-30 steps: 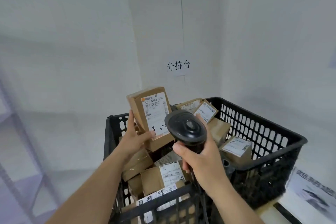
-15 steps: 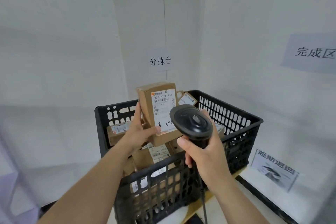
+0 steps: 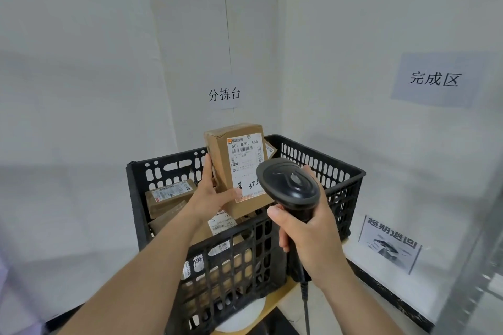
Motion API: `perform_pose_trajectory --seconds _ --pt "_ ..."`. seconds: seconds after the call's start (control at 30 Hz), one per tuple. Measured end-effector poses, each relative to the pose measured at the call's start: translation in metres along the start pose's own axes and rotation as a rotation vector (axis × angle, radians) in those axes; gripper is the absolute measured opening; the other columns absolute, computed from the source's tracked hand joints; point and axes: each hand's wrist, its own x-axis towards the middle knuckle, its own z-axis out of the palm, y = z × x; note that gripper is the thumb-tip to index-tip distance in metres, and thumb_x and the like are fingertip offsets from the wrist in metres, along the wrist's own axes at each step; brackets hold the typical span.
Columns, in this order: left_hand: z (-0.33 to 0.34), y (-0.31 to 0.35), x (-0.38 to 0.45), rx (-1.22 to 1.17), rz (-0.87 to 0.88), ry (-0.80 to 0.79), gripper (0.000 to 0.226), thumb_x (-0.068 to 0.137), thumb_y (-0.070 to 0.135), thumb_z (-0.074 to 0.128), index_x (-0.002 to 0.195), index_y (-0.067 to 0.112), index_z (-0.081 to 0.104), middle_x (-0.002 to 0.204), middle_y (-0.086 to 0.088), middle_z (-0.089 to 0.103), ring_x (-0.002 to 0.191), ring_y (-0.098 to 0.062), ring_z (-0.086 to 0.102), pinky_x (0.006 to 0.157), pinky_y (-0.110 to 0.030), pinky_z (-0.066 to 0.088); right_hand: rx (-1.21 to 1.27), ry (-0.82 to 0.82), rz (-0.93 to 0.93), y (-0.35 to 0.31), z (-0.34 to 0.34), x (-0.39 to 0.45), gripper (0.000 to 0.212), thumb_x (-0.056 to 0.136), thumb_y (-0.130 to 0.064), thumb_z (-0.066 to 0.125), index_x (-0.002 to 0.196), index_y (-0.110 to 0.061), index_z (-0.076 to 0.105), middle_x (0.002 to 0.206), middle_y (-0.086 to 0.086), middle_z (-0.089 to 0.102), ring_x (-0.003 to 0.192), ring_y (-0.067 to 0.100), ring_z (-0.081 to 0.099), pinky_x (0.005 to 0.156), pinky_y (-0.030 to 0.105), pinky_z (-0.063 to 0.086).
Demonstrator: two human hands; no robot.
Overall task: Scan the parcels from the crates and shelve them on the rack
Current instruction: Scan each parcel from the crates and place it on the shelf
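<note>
My left hand (image 3: 212,196) grips a brown cardboard parcel (image 3: 220,160) upright above the black plastic crate (image 3: 337,174), its white shipping label facing me. My right hand (image 3: 307,231) holds a black handheld barcode scanner (image 3: 288,187) by its handle, its head just in front of the label's lower right part. A cable hangs from the scanner's handle. Several more labelled brown parcels (image 3: 168,196) lie inside the crate, partly hidden by my arms.
White walls close in behind and to the right of the crate, with paper signs (image 3: 435,79) on them. A printed sheet (image 3: 389,242) leans low on the right wall. A grey metal upright (image 3: 473,266) stands at the right edge.
The view has swung right and pulled back, so the crate sits lower and further left. The parcel now stands more upright, with the scanner still at its label.
</note>
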Motion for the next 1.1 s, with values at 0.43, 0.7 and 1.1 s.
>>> perform_pose_trajectory --seconds 0.43,0.7,1.1 --pt "0.007 0.002 0.001 0.059 -0.017 0.014 0.115 0.080 0.010 0.076 0.145 0.056 -0.007 0.126 0.010 0.052 0.126 -0.024 0.048 0.103 -0.058 0.042 0.015 -0.009 0.005 0.003 -0.008 0.003 0.080 0.083 -0.009 0.074 0.149 -0.032 0.034 0.094 0.007 0.065 0.048 0.015 0.054 0.049 0.025 0.050" --pt "0.009 0.003 0.004 0.023 -0.051 0.011 0.117 0.080 0.008 0.076 0.146 0.056 -0.009 0.128 0.008 0.051 0.127 -0.025 0.047 0.104 -0.059 0.041 0.007 -0.016 -0.004 0.004 -0.013 0.008 0.081 0.083 -0.008 0.074 0.149 -0.031 0.033 0.091 0.004 0.066 0.049 0.015 0.053 0.049 0.024 0.049" --pt "0.010 0.004 0.009 0.073 -0.084 -0.004 0.116 0.078 0.014 0.078 0.146 0.056 -0.006 0.133 0.002 0.051 0.119 -0.024 0.053 0.101 -0.055 0.045 -0.033 -0.041 -0.030 0.007 -0.027 0.007 0.084 0.082 -0.009 0.076 0.145 -0.044 0.034 0.100 0.007 0.065 0.052 0.018 0.055 0.050 0.026 0.050"
